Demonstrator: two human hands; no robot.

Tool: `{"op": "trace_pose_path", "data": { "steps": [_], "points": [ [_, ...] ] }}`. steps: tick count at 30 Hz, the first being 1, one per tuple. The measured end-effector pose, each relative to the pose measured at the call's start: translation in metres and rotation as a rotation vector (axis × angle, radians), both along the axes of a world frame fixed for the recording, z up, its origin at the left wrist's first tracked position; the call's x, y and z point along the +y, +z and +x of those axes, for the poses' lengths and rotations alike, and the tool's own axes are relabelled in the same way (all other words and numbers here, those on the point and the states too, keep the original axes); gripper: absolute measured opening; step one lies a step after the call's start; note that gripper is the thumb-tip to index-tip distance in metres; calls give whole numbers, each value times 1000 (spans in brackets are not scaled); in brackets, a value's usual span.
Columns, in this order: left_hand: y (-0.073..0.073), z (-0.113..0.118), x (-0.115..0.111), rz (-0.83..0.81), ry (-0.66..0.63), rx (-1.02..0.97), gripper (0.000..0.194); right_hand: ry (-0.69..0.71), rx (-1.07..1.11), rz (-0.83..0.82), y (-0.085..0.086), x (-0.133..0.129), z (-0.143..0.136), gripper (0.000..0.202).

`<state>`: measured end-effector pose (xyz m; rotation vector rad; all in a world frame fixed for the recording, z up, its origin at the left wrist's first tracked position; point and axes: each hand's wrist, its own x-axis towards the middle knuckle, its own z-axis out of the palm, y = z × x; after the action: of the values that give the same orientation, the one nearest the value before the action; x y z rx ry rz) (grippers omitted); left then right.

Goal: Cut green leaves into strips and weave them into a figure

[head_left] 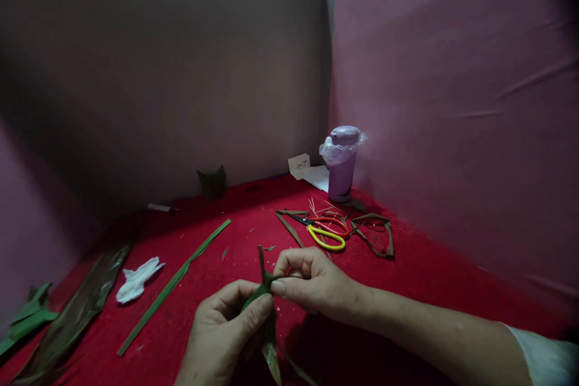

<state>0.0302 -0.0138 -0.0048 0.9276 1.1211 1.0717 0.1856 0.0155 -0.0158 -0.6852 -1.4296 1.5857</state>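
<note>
Low in the middle of the view, my left hand [226, 325] pinches a folded green leaf [270, 350] between thumb and fingers. The leaf's pale, pointed end hangs down past my thumb, and a narrow brownish end sticks up above it. My right hand [312, 280] is closed on a thin leaf strip [296, 278] at the top of the fold, its thumb tip close to my left thumb. Part of the folded leaf is hidden behind my left fingers. Another thin strip trails down toward the bottom edge.
Scissors [326, 245] with red and yellow handles lie beyond my right hand, among toothpicks [313, 208] and leaf scraps [386, 238]. A purple tumbler [340, 178] stands behind. Leftward lie a long green strip [176, 277], a crumpled tissue [136, 280] and a broad dark leaf [76, 313] on red cloth [203, 229].
</note>
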Motion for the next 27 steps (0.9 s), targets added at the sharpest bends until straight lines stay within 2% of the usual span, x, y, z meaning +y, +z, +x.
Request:
{"op": "trace_pose_path", "data": {
  "steps": [4,9,14,21,27],
  "points": [
    [1,-7,6,64,-46,113,32,30,-54,-37,5,-2,-1,28],
    [0,-11,7,87,-84,159,27,41,-129,-64,0,-1,-2,26],
    [0,-8,3,-10,-54,92,28,52,-186,11,-3,-1,0,15],
    [-2,-9,4,-23,-52,49,27,45,-210,3,-1,-3,1,8],
    [-3,-7,2,-18,-28,51,28,24,-174,12,-3,-2,-1,14]
  ]
}}
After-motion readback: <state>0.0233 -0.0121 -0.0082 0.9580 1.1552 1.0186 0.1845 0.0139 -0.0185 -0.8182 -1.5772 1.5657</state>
